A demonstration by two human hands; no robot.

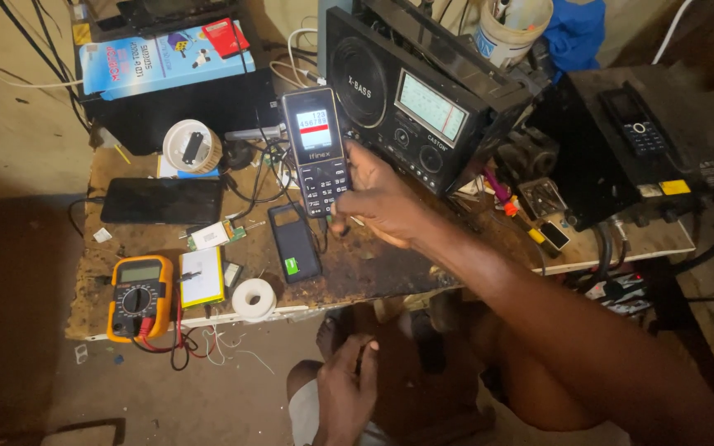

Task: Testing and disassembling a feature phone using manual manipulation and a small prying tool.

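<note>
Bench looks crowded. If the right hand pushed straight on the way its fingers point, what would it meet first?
The right hand points left and already holds the keypad phone; beyond it, likely the white tub, though depth is unclear.

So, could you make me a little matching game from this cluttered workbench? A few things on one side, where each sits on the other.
Things:
1. keypad phone
2. multimeter
3. roll of white tape
4. black smartphone

Places:
A. lying flat, screen dark, at the bench's left side
B. held upright in the right hand, screen lit
C. near the front edge, right of a white rectangular pad
D. at the front left corner, orange-cased, red and black leads hanging off

Pairs: 1-B, 2-D, 3-C, 4-A
</note>
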